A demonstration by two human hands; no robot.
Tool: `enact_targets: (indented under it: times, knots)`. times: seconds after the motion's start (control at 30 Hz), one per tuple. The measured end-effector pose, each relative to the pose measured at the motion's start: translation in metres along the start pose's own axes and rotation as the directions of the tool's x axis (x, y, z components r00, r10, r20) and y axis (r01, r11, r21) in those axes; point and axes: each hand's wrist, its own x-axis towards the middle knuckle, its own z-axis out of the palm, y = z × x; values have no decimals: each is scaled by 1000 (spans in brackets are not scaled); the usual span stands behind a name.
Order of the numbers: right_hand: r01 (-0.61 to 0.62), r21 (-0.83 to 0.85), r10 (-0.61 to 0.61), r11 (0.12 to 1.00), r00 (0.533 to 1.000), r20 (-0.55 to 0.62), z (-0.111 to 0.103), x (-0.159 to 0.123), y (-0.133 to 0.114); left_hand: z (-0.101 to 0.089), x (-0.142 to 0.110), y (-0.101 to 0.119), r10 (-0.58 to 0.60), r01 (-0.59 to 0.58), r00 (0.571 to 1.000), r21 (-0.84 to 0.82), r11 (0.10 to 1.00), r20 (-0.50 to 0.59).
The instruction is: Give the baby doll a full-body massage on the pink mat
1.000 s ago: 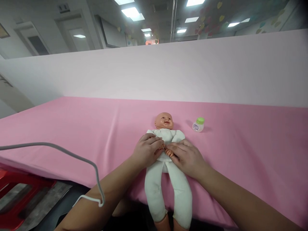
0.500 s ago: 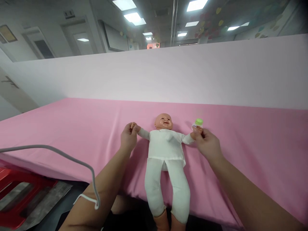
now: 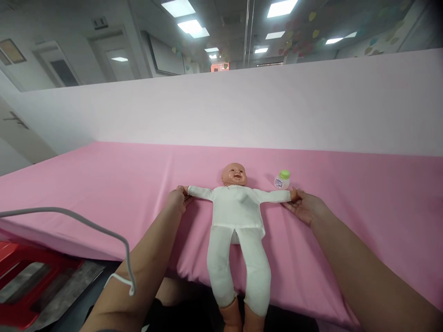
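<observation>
Left hand (image 3: 177, 199): my thumb and fingers close on one hand of the doll (image 3: 237, 207), its body at my three o'clock.
Right hand (image 3: 307, 206): thumb on its other hand, fingers beneath; body at nine o'clock.
Doll: face up, arms outstretched, feet toward six.
Bottle (image 3: 282, 183): near my right hand, between ten and eleven.
Cloth (image 3: 131, 180): pink, under the doll.

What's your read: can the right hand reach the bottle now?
Probably yes: the bottle sits close by, uncovered, just beyond the doll's outstretched arm. The right hand holds the doll's hand, though, and might need to let go first.
</observation>
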Motion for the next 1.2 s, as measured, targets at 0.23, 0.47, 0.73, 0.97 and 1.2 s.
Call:
enact_targets:
  times: [0.23, 0.47, 0.73, 0.97, 1.2]
  knots:
    - [340, -52, -320, 939, 919, 231, 21, -30, -1, 8, -50, 2, 495, -496, 846, -49, 867, 198]
    - [757, -355, -475, 548, 631, 613, 44, -100, 12, 12, -102, -15, 737, -968, 250, 140, 209, 628]
    - [982, -175, -222, -72, 156, 962, 52, -130, 31, 11, -116, -14, 447, -973, -209, -141, -181, 870]
    - [970, -126, -126, -210, 101, 987, 55, -130, 37, 12, -119, -15, 399, -974, -184, -114, -194, 898]
    - [890, -439, -448, 123, 444, 776, 45, -115, 26, 13, -101, -15, 613, -896, 422, 205, 394, 668]
